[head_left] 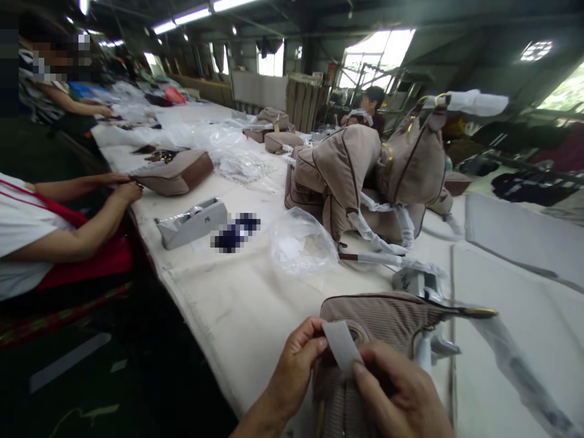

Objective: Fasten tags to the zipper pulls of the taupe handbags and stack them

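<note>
Grip of left hand [296, 365] and right hand [401, 395] pinched shut on opposite ends of white strip [340, 345], held just above beige bag [387, 310] at near bench [237, 316] edge. Best pulled taut, laid flat, smoothed outward.

Dim workshop w/ dark roof [456, 18]; strip lights [191, 15] overhead, bright windows [378, 52] at back, long cloth-covered table [246, 316].
</note>
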A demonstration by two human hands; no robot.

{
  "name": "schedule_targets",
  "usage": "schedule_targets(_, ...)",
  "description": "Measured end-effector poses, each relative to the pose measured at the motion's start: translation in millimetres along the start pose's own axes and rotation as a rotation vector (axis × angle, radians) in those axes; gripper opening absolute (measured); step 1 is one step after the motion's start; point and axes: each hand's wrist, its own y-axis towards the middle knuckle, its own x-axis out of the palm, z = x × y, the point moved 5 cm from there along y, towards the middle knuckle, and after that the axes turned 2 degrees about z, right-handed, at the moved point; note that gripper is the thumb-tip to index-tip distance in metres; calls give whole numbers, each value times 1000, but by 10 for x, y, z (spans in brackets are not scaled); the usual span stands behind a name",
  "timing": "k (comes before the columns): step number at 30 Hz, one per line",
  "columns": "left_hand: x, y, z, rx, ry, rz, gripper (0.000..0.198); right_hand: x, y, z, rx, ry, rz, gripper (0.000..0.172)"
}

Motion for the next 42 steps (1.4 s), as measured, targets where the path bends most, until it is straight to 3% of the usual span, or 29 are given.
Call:
schedule_targets(3, -83, -9, -30, 62, -65, -36, 20, 138, 125, -85, -67, -182, -67, 22)
schedule_targets(6, -183, 5, -56, 69, -7, 19, 19, 212, 228, -147, -132, -343, -111, 20)
schedule_targets(10, -256, 29, -101, 43, -1, 12, 14, 174, 496, -294, -354, -389, -193, 24)
schedule_targets(13, -279, 32, -67, 36, 55, -65, 15, 246, 726, -264, -403, -487, -444, 24)
schedule_targets(16, -338, 25, 33, 14, 175, -125, 20, 341, 829, -169, -341, -521, -667, 19)
schedule_targets(21, -634, 34, 144, -124, 401, -35, 25, 295, 832, -113, -264, -430, -624, 19)
schedule_targets(25, -766, 53, 201, -122, 520, 19, 21, 287, 816, -78, -264, -386, -616, 22)
schedule_targets(34, -592, 34, 400, -10, 959, -44, 12, 302, 838, -87, -283, -419, -620, 21)
schedule_targets(42, -420, 95, 540, 104, 987, -40, 17, 427, 827, -120, -318, -501, -686, 20)
